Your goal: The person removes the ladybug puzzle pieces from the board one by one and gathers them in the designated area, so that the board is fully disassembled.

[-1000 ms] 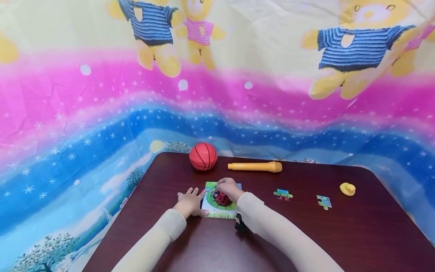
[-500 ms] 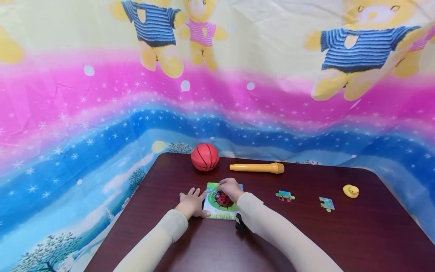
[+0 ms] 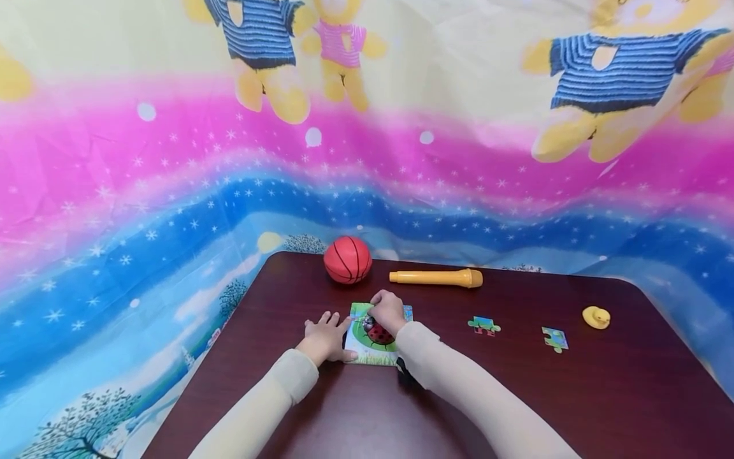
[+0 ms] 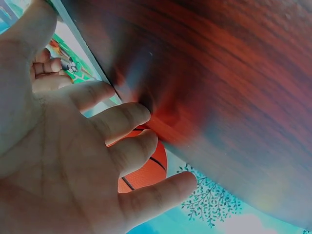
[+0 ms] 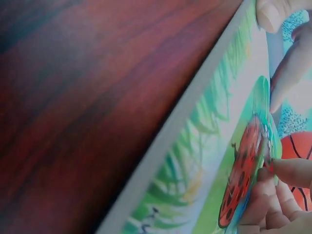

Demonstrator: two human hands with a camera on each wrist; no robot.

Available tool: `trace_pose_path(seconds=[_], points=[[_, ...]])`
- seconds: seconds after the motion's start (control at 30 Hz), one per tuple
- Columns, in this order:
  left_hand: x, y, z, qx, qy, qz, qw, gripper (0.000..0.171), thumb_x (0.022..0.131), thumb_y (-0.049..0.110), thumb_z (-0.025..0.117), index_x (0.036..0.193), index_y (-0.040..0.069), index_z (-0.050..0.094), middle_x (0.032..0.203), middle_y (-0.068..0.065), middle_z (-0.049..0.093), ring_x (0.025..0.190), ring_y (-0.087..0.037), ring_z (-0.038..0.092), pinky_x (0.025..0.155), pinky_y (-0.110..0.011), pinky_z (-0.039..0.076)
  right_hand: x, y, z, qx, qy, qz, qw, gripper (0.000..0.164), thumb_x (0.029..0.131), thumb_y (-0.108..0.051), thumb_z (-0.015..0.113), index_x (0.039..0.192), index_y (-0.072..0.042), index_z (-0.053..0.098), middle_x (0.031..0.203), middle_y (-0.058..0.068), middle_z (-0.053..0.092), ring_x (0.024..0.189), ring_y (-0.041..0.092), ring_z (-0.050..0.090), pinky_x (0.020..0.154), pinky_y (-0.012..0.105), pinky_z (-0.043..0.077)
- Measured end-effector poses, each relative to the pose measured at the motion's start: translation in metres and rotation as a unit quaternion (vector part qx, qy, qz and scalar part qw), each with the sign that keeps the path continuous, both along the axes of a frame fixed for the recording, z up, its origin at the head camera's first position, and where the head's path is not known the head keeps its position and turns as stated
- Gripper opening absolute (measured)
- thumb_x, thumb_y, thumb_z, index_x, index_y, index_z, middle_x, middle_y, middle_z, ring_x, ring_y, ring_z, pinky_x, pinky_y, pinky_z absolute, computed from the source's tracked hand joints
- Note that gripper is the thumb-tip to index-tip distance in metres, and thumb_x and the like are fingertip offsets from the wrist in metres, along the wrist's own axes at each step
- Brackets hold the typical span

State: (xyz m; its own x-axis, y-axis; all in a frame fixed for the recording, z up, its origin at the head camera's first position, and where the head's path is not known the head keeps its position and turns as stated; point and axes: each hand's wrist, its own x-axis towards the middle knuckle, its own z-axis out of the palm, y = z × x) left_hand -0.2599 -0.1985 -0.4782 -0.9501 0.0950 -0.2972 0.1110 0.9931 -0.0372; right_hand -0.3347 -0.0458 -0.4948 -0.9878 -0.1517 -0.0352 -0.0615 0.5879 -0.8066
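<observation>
Printed cloth backdrop (image 3: 367,159), teddy bears over pink and blue snowflake bands, sits slightly higher in the head view than half a second ago; glossy dark reddish-brown wood-grain table (image 3: 573,395) likewise. Soft cream sleeves (image 3: 487,389): the right one now hides more of the small black object (image 3: 401,366) at its cuff. Left hand (image 3: 325,339), little changed: fingers straight and spread beside the board's left edge, thumb at its near-left corner. Right hand (image 3: 390,311), same spot over the board as before: fingers curled, tips together with the thumb at the ladybug's head; cannot tell whether anything is pinched between them. Thin, flat, square puzzle board (image 3: 361,347), pale-edged: lies on the table between the hands, under the right fingertips; red, black-spotted ladybug (image 3: 380,333) printed on green. Round red basketball with black seams (image 3: 347,259) behind it. Smooth yellow toy microphone (image 3: 436,278), lying sideways, right of the ball. Small rounded yellow duck (image 3: 596,317), far right. Two flat, knobbed, green-and-blue puzzle pieces (image 3: 484,326), apart from each other, between board and duck.
</observation>
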Motion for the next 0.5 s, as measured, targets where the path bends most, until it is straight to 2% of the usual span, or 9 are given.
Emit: trace_pose_path(seconds=[0.2,0.4,0.5], points=[[-0.003,0.004,0.002,-0.003,0.006,-0.030,0.9995,0.088,0.078,0.065,0.060,0.149,0.021,0.032,0.158,-0.005,0.012,0.144,-0.024,0.012,0.106,-0.059,0.025,-0.007,0.008,0.004,-0.057,-0.028,-0.028,0.998,0.010,0.081,-0.011,0.072,0.090,-0.010,0.066,0.085,0.002,0.064,0.079,0.019,0.059,0.074,0.038,0.050],[-0.007,0.007,0.003,0.046,-0.018,-0.083,0.9953,0.074,0.085,0.048,0.065,0.148,0.025,0.033,0.157,-0.004,0.018,0.144,-0.025,0.013,0.107,-0.057,0.025,-0.007,0.020,0.011,-0.103,-0.047,-0.029,0.993,0.009,0.084,-0.017,0.070,0.092,-0.014,0.069,0.089,0.001,0.067,0.080,0.017,0.061,0.070,0.034,0.050],[-0.006,0.006,0.003,0.067,-0.040,-0.084,0.9935,0.072,0.086,0.043,0.066,0.147,0.026,0.034,0.156,-0.003,0.021,0.144,-0.026,0.013,0.108,-0.055,0.024,-0.007,0.030,0.011,-0.129,-0.051,-0.034,0.990,0.011,0.085,-0.018,0.070,0.095,-0.013,0.070,0.090,0.002,0.068,0.081,0.018,0.062,0.071,0.034,0.051]])
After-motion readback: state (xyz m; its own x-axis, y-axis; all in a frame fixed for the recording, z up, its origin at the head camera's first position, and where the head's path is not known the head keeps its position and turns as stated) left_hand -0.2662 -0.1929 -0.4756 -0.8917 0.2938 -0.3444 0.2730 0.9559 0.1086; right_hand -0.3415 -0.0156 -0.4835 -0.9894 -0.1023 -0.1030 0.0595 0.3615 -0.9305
